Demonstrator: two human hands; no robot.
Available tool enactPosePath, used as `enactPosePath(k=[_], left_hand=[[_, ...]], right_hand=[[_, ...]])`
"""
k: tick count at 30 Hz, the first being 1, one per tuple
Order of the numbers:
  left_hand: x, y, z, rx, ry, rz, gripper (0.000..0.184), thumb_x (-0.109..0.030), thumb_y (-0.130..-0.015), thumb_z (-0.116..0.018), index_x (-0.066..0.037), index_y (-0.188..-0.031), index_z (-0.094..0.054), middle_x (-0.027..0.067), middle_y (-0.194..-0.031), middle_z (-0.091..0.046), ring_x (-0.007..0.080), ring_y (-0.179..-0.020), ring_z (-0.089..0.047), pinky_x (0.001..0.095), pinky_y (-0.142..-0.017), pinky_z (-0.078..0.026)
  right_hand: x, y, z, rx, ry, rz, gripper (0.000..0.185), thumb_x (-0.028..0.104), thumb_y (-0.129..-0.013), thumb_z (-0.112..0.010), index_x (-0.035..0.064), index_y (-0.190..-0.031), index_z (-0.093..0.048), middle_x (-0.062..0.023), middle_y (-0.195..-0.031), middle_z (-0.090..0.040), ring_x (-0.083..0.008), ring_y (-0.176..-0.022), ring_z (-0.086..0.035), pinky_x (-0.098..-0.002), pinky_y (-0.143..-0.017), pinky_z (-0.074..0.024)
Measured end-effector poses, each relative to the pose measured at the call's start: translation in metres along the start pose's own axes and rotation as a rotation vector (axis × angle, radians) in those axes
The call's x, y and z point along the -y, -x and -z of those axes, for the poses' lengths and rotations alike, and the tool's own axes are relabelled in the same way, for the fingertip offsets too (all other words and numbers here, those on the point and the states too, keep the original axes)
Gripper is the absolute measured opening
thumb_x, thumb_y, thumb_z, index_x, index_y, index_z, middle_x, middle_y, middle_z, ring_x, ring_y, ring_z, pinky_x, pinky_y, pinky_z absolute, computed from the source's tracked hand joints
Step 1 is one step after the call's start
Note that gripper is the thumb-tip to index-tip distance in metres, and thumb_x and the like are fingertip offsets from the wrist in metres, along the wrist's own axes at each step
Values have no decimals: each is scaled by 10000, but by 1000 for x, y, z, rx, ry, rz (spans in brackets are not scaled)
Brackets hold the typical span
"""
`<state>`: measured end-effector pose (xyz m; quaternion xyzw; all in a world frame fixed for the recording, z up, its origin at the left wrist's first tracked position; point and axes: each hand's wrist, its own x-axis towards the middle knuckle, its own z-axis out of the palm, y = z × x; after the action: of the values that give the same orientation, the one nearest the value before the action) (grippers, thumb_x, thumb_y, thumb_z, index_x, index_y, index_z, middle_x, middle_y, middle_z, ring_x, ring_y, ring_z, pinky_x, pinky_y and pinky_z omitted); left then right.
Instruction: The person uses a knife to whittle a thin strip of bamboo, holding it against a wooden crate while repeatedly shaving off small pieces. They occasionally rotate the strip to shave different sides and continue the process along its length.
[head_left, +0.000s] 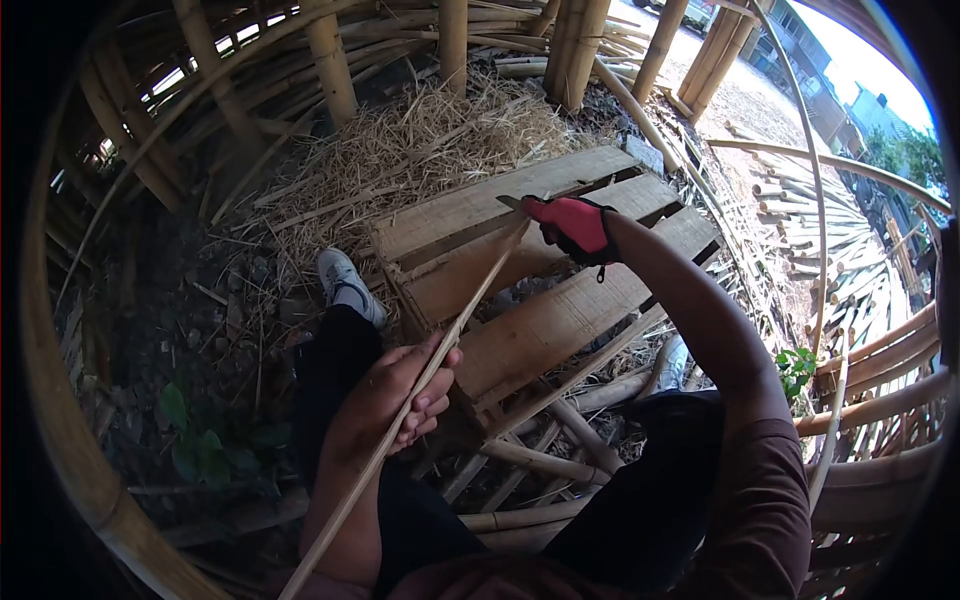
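A long, thin bamboo strip (408, 400) runs slantwise from the bottom edge up to the wooden slatted table (560, 335). Bare fingers of my left hand (412, 385) wrap around the strip near its middle. My right hand (578, 228), in a red and black glove, is closed on a knife (511, 203) whose short blade points left. That blade lies close to the strip's upper end, over the table slats; whether it touches the strip I cannot tell. The knife's handle is hidden inside the glove.
Bamboo shavings (420, 140) are heaped behind the table. Upright bamboo posts (330, 60) stand at the back, and cut bamboo poles (840, 240) lie stacked at right. My shoes (350, 285) flank the table. Loose bamboo poles (545, 460) lie beneath it, and a green plant (200, 440) grows at left.
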<state>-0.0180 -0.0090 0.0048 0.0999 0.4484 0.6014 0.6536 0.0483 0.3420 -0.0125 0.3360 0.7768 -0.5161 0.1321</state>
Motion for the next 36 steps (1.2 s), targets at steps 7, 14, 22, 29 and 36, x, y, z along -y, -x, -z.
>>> enactPosePath(k=[7, 14, 22, 29, 36], left_hand=[[2, -1, 0, 0, 28, -10, 318, -328, -1068, -341, -42, -980, -447, -56, -510, -367, 25, -305, -342, 166, -257, -316], [4, -1, -2, -10, 44, -4, 325, -330, -1068, -348, -36, -981, -457, -58, -521, -364, 19, -310, -329, 161, -260, -304], [1, -1, -3, -10, 11, -35, 316, -324, -1066, -357, -36, -983, -457, -65, -522, -352, 15, -316, -323, 155, -264, -293], [-1, -2, -4, -7, 8, -28, 317, -322, -1068, -349, -39, -963, -447, -62, -518, -357, 17, -309, -323, 156, -262, -298], [1, -4, -1, 10, 41, -21, 315, -316, -1070, -335, -41, -956, -441, -56, -509, -359, 24, -301, -330, 159, -258, -303]], right_hand=[[4, 6, -6, 9, 69, 21, 632, 732, -888, -462, 146, -656, -507, 64, -503, -393, -79, -379, -362, -257, -368, -289], [7, 5, 0, 72, -79, -171, 622, 741, -869, -483, 163, -639, -473, 65, -499, -376, -83, -363, -336, -263, -356, -286], [10, 17, -7, -12, -8, -97, 629, 740, -875, -475, 159, -634, -478, 59, -508, -387, -88, -374, -341, -270, -366, -283], [4, 6, -4, 15, -35, -49, 623, 731, -885, -469, 152, -656, -490, 63, -514, -392, -83, -385, -347, -261, -380, -291], [3, 11, -4, 62, 5, -20, 625, 734, -875, -489, 149, -656, -508, 70, -499, -387, -74, -378, -344, -253, -370, -279]])
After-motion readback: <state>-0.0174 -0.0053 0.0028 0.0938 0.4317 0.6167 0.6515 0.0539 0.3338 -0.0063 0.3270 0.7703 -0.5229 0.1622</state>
